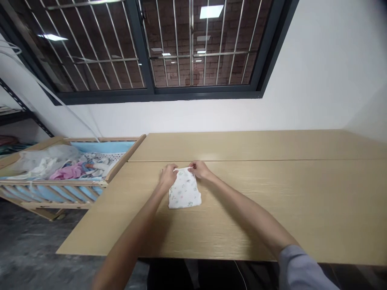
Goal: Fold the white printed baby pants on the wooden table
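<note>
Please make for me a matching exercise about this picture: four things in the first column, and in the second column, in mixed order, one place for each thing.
Column one
1. White patterned cloth
2. Pink cloth
3. Dark window frame
4. Wooden crib

Column two
A. In the wall, higher than the table
B. On the table, held at its far edge by the left hand and right hand
C. On the floor, left of the table
D. Inside the crib

Right pairs: 1-B, 2-D, 3-A, 4-C
</note>
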The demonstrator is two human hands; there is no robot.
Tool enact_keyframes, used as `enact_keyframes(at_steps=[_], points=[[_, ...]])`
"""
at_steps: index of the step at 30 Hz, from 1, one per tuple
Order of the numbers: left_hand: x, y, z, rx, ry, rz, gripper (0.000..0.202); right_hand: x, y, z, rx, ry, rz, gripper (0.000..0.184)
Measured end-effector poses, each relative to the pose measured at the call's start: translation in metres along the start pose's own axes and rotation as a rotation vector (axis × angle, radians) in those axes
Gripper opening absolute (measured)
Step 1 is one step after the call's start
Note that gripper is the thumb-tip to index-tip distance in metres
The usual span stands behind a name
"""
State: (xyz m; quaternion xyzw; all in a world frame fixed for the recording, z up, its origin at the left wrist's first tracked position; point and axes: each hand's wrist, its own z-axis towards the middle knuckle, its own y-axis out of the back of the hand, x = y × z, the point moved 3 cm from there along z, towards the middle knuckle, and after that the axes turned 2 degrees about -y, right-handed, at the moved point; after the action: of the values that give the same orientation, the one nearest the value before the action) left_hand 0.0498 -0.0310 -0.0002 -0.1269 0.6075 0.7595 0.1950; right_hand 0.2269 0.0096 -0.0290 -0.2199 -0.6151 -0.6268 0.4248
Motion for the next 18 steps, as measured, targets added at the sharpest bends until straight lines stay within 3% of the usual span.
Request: enact_keyframes(at_steps=[3,5,8,10,12,14,16,18], points=[[-0.003,-0.004,-0.003,0.004,0.018,0.070,0.026,-0.006,-0.008,0.002,0.029,-0.005,-0.046,0.005],[-0.011,0.003,-0.023,-0.025,0.004,0.104,0.033,-0.003,-0.005,-0.005,0.028,0.005,-0.079,0.011],[-0.027,0.006,-0.084,-0.100,-0.062,0.145,0.043,0.016,0.005,-0.025,-0.038,0.099,-0.199,0.034],[-0.038,-0.001,-0.135,-0.221,-0.168,0.224,0.047,0.037,0.007,-0.046,-0.008,0.269,-0.312,0.045],[-0.046,-0.018,-0.178,-0.267,-0.196,0.314,0.051,0.057,-0.003,-0.068,0.178,0.503,-0.370,0.051],[-0.048,-0.034,-0.205,-0.246,-0.187,0.379,0.053,0.068,-0.021,-0.088,0.420,0.690,-0.355,0.053],[-0.047,-0.045,-0.216,-0.195,-0.178,0.402,0.053,0.066,-0.040,-0.099,0.586,0.763,-0.364,0.055],[-0.042,-0.047,-0.216,-0.155,-0.188,0.401,0.051,0.054,-0.055,-0.097,0.657,0.754,-0.408,0.056]])
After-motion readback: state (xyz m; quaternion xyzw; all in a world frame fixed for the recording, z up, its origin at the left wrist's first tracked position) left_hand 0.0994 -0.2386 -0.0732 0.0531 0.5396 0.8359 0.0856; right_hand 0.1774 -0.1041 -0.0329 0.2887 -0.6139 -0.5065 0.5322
